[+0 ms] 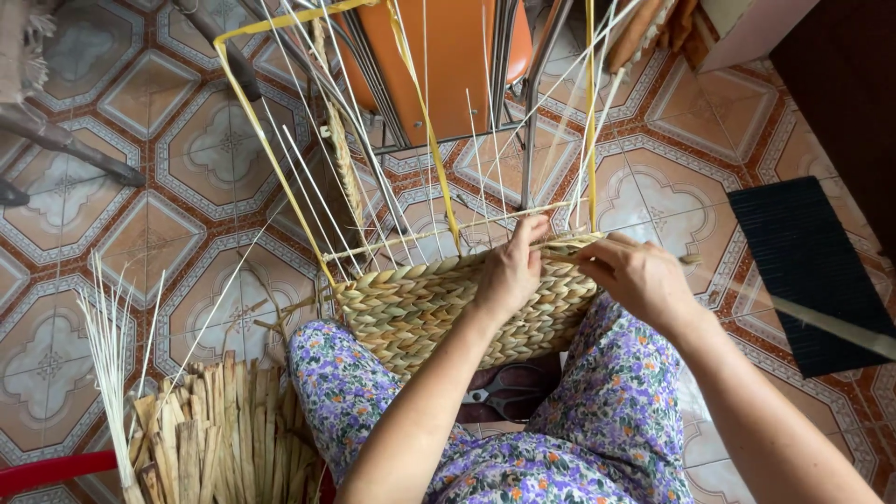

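A half-woven straw basket [411, 308] rests against my knees, built on a yellow wire frame [266, 140] with thin white upright stakes [317, 187] rising from it. My left hand [511, 271] presses on the woven wall near the top edge, fingers curled over the rim. My right hand [635, 275] pinches a straw strand [574, 245] at the rim's right end. Both hands sit close together at the top of the weave.
A bundle of dried flat straw [219, 434] and thin white reeds [110, 355] lies at lower left. Scissors [509, 392] lie on the tiled floor between my legs. An orange chair [448, 65] stands behind the frame; a black mat [807, 271] is at right.
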